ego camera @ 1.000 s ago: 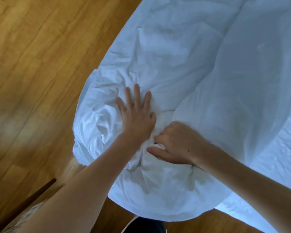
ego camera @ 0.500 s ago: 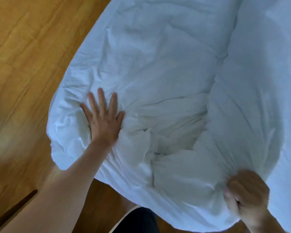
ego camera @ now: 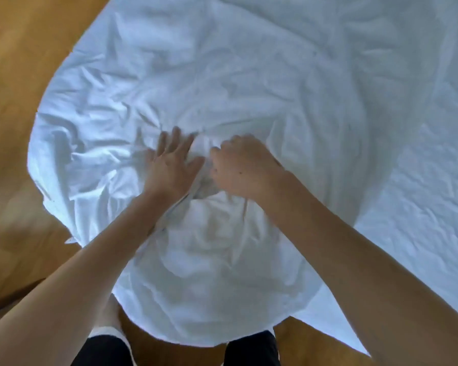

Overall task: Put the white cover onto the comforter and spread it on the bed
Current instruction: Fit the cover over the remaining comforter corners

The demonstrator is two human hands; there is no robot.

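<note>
The white cover (ego camera: 249, 83) lies crumpled over the bed, its bunched corner toward 6 o'clock above the wooden floor (ego camera: 16, 88). The left hand (ego camera: 169, 165) presses flat on it, grip released. At its 3 o'clock, the right hand (ego camera: 245, 167) clenches a fold of cover.

Bed (ego camera: 434, 220) under a sprawl of white, wooden floor (ego camera: 16, 75) alongside.
Textured white bed surface bare at the right; crumpled white cover (ego camera: 222, 75) heaped over the rest, bunched and creased at the near corner, spilling past the edge above the warm plank floor at left and bottom.
</note>
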